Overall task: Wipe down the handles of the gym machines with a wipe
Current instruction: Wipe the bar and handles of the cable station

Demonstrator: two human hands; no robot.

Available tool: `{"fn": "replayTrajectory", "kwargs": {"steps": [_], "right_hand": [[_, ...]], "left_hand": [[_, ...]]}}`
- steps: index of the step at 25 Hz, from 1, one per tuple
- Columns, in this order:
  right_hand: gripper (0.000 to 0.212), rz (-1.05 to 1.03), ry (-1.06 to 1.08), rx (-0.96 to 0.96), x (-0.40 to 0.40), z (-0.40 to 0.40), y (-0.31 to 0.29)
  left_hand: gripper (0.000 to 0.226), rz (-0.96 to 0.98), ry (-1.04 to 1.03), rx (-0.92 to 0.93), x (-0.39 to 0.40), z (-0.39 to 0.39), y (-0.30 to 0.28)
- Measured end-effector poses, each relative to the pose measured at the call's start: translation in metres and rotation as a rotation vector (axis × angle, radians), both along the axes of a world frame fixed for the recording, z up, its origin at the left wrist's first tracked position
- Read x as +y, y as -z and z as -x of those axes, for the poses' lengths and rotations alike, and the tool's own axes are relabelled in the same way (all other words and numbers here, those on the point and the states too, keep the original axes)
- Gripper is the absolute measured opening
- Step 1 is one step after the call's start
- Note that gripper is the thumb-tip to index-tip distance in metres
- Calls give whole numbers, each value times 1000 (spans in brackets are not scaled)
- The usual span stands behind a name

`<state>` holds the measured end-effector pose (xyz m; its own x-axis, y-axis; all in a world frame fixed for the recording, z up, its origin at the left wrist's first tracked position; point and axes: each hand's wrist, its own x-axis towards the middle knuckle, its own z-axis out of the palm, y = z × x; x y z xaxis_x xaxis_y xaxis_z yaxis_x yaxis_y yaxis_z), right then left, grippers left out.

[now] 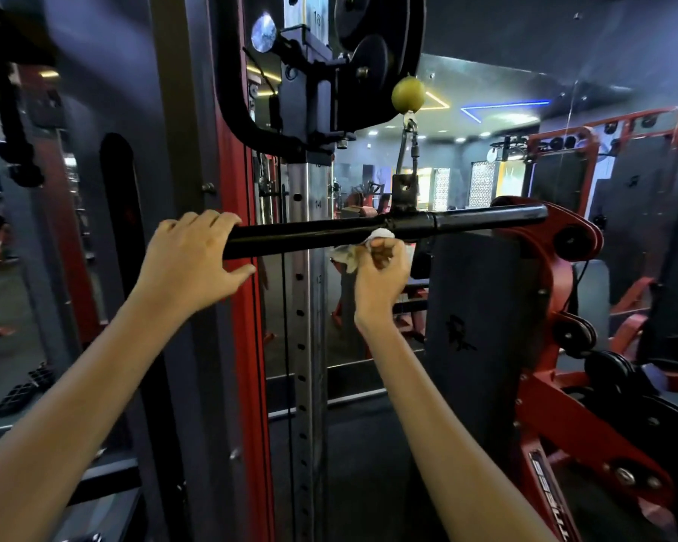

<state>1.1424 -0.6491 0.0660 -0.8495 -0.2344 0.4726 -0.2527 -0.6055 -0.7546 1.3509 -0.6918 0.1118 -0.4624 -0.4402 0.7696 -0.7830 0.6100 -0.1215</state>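
Observation:
A straight black cable bar [466, 219] hangs level at chest height from a carabiner and a yellow-green stopper ball [408, 93]. My left hand [192, 260] grips the bar's left end, fingers over the top and thumb underneath. My right hand [382, 275] holds a crumpled white wipe [359, 250] and presses it against the underside of the bar near its middle, just left of the swivel joint.
The perforated silver upright [304, 307] and red frame [247, 326] of the cable machine stand right behind the bar. A red and black plate-loaded machine [556, 346] sits close on the right. A mirror wall behind reflects more gym equipment.

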Motion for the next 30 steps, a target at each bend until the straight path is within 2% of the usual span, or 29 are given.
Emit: {"fn": "replayTrajectory", "kwargs": {"steps": [3,7,11,16,19,21,23,26,28,30], "right_hand": [[31,103,-32,-215,-7,-15,-6],[34,83,-134,-142,-12,-52,-4],[35,196,-156,-285,-16,-72,-12],[38,162,-335,-190,-15,-136,-12],[35,128,-453,-193,-9,-141,-15],[29,20,-479,-170,-3,-132,-16],[24,-58,-318,-31,3,-126,-16],[20,-78,9,432,4,-133,-17],[33,-171,172,782,0,-136,-13],[40,-276,310,1010,0,-121,-9]], "left_hand": [[64,-71,125,70,0,-21,6],[64,-117,269,125,-1,-34,9],[60,-112,354,141,-6,-42,9],[65,-155,435,169,-13,-45,8],[65,-153,453,174,-18,-48,8],[65,-153,460,185,-19,-50,8],[62,-136,479,213,-20,-50,7],[55,-112,509,257,-25,-46,9],[48,-92,544,277,-29,-46,13],[42,-94,570,288,-32,-48,17]]}}
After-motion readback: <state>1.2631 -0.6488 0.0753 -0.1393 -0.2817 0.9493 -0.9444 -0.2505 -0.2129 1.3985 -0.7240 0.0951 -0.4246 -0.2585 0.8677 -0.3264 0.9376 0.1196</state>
